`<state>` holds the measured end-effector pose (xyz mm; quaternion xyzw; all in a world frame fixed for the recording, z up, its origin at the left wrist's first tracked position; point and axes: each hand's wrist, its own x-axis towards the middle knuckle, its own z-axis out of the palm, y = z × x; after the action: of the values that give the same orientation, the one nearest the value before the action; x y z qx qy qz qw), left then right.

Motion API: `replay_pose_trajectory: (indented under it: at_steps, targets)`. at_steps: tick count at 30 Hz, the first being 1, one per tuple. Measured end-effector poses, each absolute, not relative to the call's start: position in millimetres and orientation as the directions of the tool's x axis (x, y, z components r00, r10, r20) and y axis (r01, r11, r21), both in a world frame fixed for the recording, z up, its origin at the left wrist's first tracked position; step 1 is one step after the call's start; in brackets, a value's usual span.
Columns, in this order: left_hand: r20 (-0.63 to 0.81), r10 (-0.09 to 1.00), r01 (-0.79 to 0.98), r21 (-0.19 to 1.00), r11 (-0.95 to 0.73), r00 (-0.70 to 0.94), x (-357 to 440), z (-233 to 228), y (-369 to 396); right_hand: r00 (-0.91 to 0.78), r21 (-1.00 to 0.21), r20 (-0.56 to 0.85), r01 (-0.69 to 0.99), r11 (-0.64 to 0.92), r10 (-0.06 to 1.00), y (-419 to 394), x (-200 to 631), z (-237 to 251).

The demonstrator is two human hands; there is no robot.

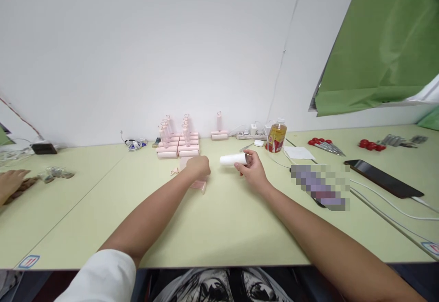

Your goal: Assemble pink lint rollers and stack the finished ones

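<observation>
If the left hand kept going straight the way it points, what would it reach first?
Probably the stack of pink rollers just beyond the left hand, which rests on a pink roller piece; depth is unclear.

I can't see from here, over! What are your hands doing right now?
Left hand closed on a pink roller frame on the table. Right hand holds a white roll. Nothing between them.

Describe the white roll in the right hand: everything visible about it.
The white roll is a short, plain cylinder with a smooth matte surface, like paper or plastic. It lies roughly horizontal just above the pale green table, its free end pointing left. The right hand grips its right end with fingers curled over the top. Nothing else touches it. No markings are visible.
</observation>
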<state>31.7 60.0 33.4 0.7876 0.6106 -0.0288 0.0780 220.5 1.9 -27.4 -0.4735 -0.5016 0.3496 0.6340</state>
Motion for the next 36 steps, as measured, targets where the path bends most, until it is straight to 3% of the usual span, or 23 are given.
replay_pose_trajectory:
  at_steps: [13,19,30,33,36]
  targets:
    - [-0.192,0.955,0.974,0.006,-0.228,0.224,29,26,70,0.199,-0.945,0.328,0.056,0.324,0.924,2,218,-32]
    - [-0.182,0.946,0.963,0.081,-0.256,0.267,28,23,72,0.189,-0.948,0.319,0.043,0.317,0.929,1,217,-32]
    - [0.066,0.893,0.763,0.493,-0.418,0.446,-6,46,32,0.248,-0.945,0.310,-0.028,0.327,0.918,-1,218,-28]
    - [0.043,0.908,0.531,0.799,-0.281,0.416,-21,40,19,0.239,-0.949,0.288,-0.057,0.309,0.927,-2,216,-28]
    - [-0.027,0.908,0.360,0.923,-0.138,0.418,-31,30,13,0.234,-0.956,0.256,-0.082,0.281,0.938,-3,214,-29]
